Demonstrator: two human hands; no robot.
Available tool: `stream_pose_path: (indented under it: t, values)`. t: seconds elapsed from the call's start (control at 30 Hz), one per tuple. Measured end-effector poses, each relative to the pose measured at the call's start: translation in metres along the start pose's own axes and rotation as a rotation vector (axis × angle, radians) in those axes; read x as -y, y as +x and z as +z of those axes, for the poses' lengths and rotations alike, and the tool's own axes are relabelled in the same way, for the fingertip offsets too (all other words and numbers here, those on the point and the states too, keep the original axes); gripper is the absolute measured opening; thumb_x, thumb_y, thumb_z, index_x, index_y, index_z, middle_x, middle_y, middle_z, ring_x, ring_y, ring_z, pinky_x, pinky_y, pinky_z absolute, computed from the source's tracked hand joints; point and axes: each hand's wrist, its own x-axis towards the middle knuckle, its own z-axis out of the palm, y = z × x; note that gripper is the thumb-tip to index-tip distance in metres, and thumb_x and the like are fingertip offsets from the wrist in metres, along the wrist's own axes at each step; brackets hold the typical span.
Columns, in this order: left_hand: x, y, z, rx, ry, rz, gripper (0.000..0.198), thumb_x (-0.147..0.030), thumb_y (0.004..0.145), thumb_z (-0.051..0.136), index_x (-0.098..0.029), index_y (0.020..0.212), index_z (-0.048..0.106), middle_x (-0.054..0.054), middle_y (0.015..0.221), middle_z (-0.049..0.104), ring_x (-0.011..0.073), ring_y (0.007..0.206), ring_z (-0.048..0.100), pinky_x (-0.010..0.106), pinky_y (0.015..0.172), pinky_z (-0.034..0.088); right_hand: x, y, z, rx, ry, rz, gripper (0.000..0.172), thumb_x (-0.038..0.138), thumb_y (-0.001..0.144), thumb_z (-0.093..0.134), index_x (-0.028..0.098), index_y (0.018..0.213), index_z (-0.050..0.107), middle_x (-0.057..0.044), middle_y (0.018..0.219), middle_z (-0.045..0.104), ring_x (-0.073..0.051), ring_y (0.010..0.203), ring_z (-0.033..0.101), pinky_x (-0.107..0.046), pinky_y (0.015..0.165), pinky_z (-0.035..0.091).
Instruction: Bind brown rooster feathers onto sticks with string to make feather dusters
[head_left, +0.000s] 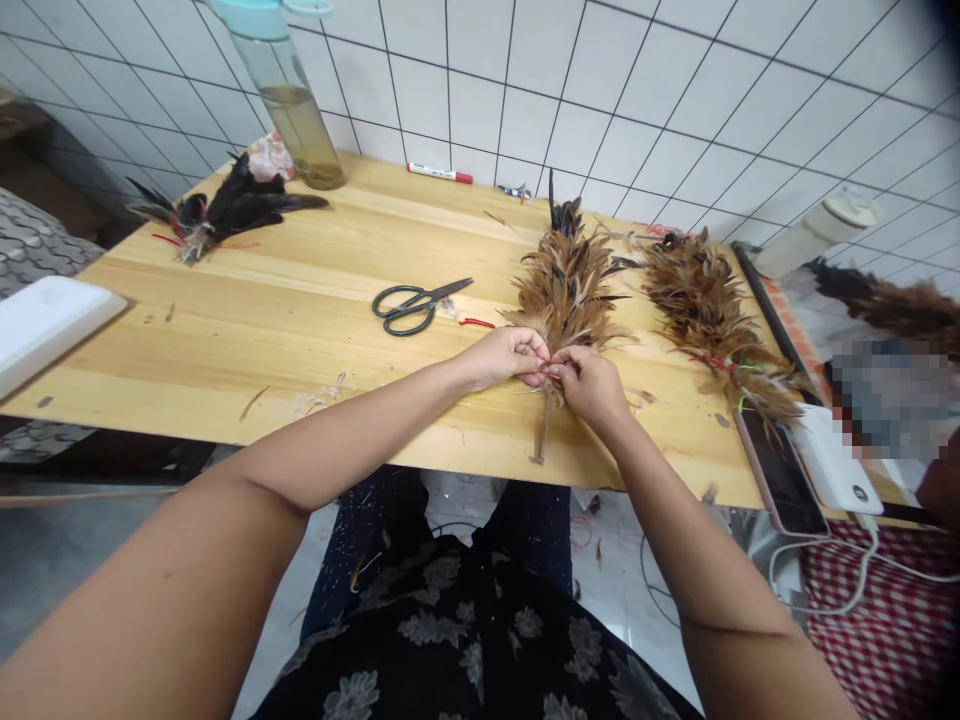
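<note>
A bundle of brown feathers (566, 285) lies on the wooden table (247, 330), its thin stick (541, 430) pointing toward me. My left hand (506, 357) and my right hand (589, 385) meet at the base of the bundle. Both pinch there with closed fingers, on the feather stems and what looks like red thread. A short piece of red thread (477, 323) lies just left of the bundle.
Black scissors (416, 303) lie left of the bundle. A second brown feather bundle (712, 320) lies to the right, a black feather bundle (217, 210) far left. A bottle (296, 100), a red marker (440, 174), a phone (780, 475), a white power bank (832, 460).
</note>
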Motion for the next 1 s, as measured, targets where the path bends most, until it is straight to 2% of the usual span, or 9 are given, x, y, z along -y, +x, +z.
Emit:
stream_pose_path:
  t: [0.13,0.23,0.43,0.53,0.7,0.87,1.0]
  values:
    - [0.001,0.001,-0.001,0.022,-0.029,0.012,0.016,-0.001,0.076,0.069,-0.008,0.086,0.058,0.002,0.067,0.069,0.0096,0.057,0.068,0.023,0.064,0.057,-0.002,0.005,0.001,0.028,0.018,0.099,0.007,0.02,0.078,0.057,0.02,0.076,0.063,-0.003,0.074,0.065,-0.018,0.072,0.056,-0.03,0.071,0.042]
    - [0.004,0.002,-0.004,0.049,-0.026,0.019,0.013,-0.002,0.076,0.069,-0.007,0.083,0.06,0.005,0.069,0.07,0.0101,0.061,0.069,0.024,0.067,0.058,-0.003,0.007,0.001,0.069,0.109,0.176,0.004,0.023,0.078,0.056,0.021,0.074,0.058,0.001,0.066,0.061,-0.016,0.063,0.051,-0.028,0.064,0.04]
    - [0.006,0.004,-0.012,0.138,-0.023,0.06,0.013,-0.005,0.071,0.074,-0.007,0.078,0.063,0.006,0.075,0.071,0.0126,0.07,0.07,0.026,0.072,0.058,-0.01,0.008,0.0,0.115,0.288,0.233,0.009,0.028,0.075,0.057,0.021,0.072,0.053,0.005,0.056,0.05,-0.013,0.054,0.044,-0.026,0.058,0.037]
    - [0.006,0.004,-0.013,0.152,0.008,0.06,0.014,-0.006,0.07,0.075,-0.007,0.078,0.064,0.007,0.075,0.071,0.0125,0.07,0.07,0.027,0.072,0.058,-0.01,0.006,0.0,0.109,0.312,0.215,0.009,0.028,0.075,0.057,0.021,0.071,0.053,0.005,0.056,0.049,-0.013,0.054,0.043,-0.026,0.058,0.038]
    - [0.008,0.005,-0.012,0.146,0.031,0.11,0.016,-0.004,0.069,0.075,-0.007,0.077,0.062,0.005,0.071,0.07,0.0105,0.065,0.069,0.024,0.069,0.056,0.0,-0.001,-0.002,0.023,0.307,0.164,0.008,0.029,0.077,0.057,0.021,0.077,0.056,0.003,0.06,0.053,-0.014,0.055,0.046,-0.027,0.059,0.039]
    - [0.006,0.004,-0.008,0.068,0.006,0.084,0.01,-0.003,0.076,0.068,-0.008,0.081,0.06,0.004,0.068,0.07,0.0086,0.06,0.067,0.021,0.065,0.055,0.013,-0.012,-0.008,-0.064,0.202,-0.023,0.012,0.029,0.081,0.057,0.02,0.087,0.063,0.001,0.064,0.056,-0.016,0.061,0.051,-0.028,0.064,0.042]
    - [0.003,0.003,-0.005,0.015,0.007,0.075,0.008,-0.001,0.079,0.064,-0.008,0.081,0.059,0.002,0.063,0.068,0.0073,0.056,0.065,0.02,0.062,0.054,0.011,-0.018,-0.005,-0.061,0.107,-0.044,0.015,0.028,0.082,0.058,0.02,0.089,0.067,-0.003,0.072,0.063,-0.018,0.069,0.057,-0.03,0.069,0.043]
